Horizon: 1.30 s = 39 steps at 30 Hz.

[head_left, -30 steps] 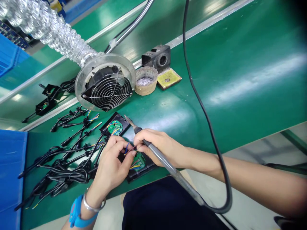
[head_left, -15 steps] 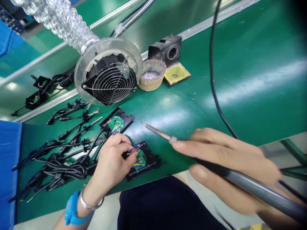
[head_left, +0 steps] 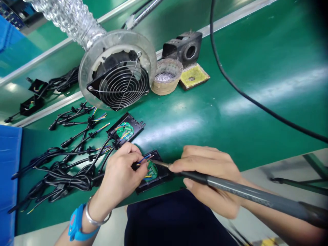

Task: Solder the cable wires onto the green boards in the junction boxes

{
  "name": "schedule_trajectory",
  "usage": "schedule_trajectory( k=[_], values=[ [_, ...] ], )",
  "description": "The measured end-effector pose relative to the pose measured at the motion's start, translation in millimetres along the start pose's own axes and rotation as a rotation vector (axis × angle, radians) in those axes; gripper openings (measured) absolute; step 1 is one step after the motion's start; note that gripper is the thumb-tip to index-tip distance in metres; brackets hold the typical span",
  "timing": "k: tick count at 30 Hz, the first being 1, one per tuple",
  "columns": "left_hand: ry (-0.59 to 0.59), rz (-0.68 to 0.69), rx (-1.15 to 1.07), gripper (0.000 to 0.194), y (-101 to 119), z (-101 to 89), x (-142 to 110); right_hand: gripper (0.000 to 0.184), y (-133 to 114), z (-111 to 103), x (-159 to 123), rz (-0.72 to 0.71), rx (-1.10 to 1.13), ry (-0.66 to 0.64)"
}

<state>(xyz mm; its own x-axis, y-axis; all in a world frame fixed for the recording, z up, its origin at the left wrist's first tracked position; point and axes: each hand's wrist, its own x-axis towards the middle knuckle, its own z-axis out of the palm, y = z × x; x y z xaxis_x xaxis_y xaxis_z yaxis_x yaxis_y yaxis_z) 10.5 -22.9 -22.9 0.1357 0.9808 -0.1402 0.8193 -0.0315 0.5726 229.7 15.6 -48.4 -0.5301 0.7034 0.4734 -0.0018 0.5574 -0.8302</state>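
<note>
My right hand (head_left: 210,177) is closed around a soldering iron (head_left: 230,191), whose tip reaches the green circuit board (head_left: 153,171) in the nearer black case (head_left: 160,177). Between the fingertips of my left hand (head_left: 125,167) is a black cable end with thin coloured wires (head_left: 145,159), held over that board close to the iron's tip. Whether tip and wires touch is too small to tell. Just beyond my left hand lies a second open black case (head_left: 137,124) with a green board (head_left: 124,131) and wires inside.
Several black cables (head_left: 74,174) with bared wire ends lie at the left, by a blue bin (head_left: 10,171). A round fume extractor (head_left: 120,78) hangs above the bench. Behind are a bowl of solder bits (head_left: 166,87), a yellow sponge tray (head_left: 194,77) and an iron holder (head_left: 183,49).
My right hand has brought the soldering iron left and down, from above the bench to the nearer board. My left hand stays almost in place with the wires. The iron's cord has swung.
</note>
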Motion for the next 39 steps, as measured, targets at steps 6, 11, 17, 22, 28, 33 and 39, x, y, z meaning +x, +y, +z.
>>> schedule_trajectory(
  k=[6, 11, 17, 22, 28, 33, 39],
  values=[
    [0.012, 0.011, 0.024, 0.014, 0.3, 1.2, 0.1, 0.031, -3.5, -0.4, 4.6, 0.002, -0.021, -0.018],
    [0.026, 0.023, 0.065, 0.014, 1.3, 1.4, -1.3, 0.032, -2.8, -0.9, 4.1, -0.004, -0.029, -0.036],
    [0.039, 0.042, 0.129, 0.016, 1.6, 2.5, -1.5, 0.032, -2.2, -2.2, 2.0, 0.002, -0.052, -0.070],
    [0.033, 0.041, 0.138, 0.016, 2.4, 2.8, -0.3, 0.032, -1.0, -1.0, 0.8, -0.033, -0.079, -0.085],
    [0.036, 0.030, 0.131, 0.016, 2.9, 2.3, -1.0, 0.028, -13.6, -4.4, -1.8, 0.026, -0.061, 0.012],
    [0.034, 0.031, 0.114, 0.016, 1.7, 2.7, -0.8, 0.028, -26.3, -14.1, -3.1, 0.115, -0.085, 0.067],
    [0.022, 0.024, 0.097, 0.018, 2.1, 1.5, -1.5, 0.027, -24.6, -17.3, -5.0, 0.060, -0.050, 0.113]
  ],
)
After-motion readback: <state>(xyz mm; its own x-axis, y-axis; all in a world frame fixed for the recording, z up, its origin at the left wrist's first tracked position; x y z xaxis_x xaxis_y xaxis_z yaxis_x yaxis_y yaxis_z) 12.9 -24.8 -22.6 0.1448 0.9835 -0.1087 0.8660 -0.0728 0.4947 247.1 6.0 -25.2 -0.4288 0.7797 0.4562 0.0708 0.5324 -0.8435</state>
